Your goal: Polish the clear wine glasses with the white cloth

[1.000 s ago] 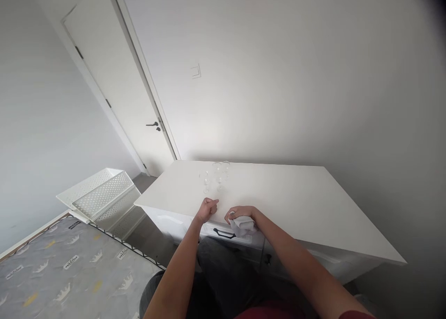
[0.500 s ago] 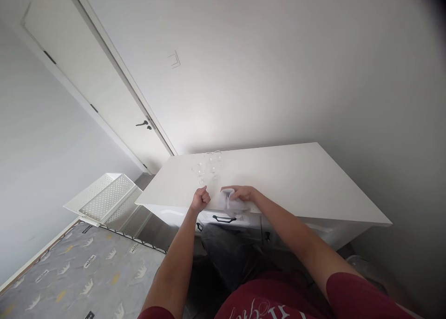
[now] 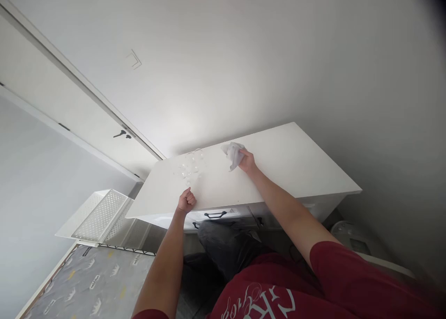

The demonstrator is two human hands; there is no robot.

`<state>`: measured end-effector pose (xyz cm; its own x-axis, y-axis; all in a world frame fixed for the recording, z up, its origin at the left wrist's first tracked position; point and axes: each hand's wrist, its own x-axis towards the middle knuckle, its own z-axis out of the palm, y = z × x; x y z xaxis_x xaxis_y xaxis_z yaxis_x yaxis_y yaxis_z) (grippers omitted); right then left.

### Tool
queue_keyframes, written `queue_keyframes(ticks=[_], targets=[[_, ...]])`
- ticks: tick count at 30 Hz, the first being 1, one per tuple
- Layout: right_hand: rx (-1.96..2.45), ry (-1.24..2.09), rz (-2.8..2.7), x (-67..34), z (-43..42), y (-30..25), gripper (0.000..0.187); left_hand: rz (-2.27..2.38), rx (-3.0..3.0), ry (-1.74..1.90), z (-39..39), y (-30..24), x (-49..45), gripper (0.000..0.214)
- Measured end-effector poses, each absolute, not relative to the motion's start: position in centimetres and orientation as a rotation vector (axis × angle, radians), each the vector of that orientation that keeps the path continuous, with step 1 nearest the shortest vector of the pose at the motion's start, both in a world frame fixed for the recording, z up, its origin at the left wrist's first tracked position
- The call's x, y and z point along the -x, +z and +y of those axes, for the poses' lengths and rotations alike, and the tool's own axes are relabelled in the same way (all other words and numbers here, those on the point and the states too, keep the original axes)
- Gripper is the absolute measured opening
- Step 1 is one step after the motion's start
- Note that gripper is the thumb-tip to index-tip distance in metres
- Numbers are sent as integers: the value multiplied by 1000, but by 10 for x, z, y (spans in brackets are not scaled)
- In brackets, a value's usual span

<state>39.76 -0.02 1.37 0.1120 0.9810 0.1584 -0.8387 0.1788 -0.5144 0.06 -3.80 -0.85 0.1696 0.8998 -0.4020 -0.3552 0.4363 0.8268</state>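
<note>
My right hand [image 3: 246, 161] grips a crumpled white cloth [image 3: 234, 154] and holds it on the top of a white table [image 3: 296, 163], well back from the front edge. My left hand [image 3: 187, 200] rests as a closed fist at the table's front edge, with nothing showing in it. Several small clear glasses [image 3: 191, 164] stand in a cluster just beyond the fist and to the left of the cloth.
A black drawer handle [image 3: 215, 215] shows under the table front. A white perforated rack [image 3: 101, 215] stands left of the table, beside a grey patterned mat [image 3: 83, 282]. A door with a dark lever handle [image 3: 121, 134] is in the wall behind.
My right hand has carried the cloth from the table's front edge up and back across the top, to the right of the glasses. My left fist stays at the front edge. The view has tilted.
</note>
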Motion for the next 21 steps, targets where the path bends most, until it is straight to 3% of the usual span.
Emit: queue_keyframes(ticks=[7,11,21], targets=[[249,1350,-408,-401,7,16,47,1007,-652,948,-39,-2,3,31],[292,1346,-379,-402,14,14,29,993,-655,952,-40,2,0,39],[256,1271,-479,-402,18,9,34,964,-604,1017,-47,13,-12,68]])
